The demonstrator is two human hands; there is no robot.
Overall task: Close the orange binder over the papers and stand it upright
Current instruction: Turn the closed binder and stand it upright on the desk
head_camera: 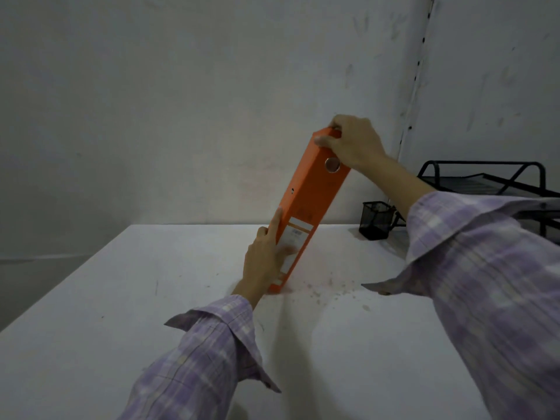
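The orange binder (309,195) is closed and stands on its lower end on the white table (121,298), leaning to the right, its spine with a white label and a metal finger ring facing me. My right hand (351,144) grips the binder's top end. My left hand (266,259) holds the lower part of the spine, thumb across the label and index finger along the left edge. The papers are hidden inside.
A black mesh pen cup (375,219) stands at the back right of the table. Behind it a black mesh letter tray (485,177) sits in the corner. A grey wall (181,101) rises close behind the table. Small specks lie on the table right of the binder.
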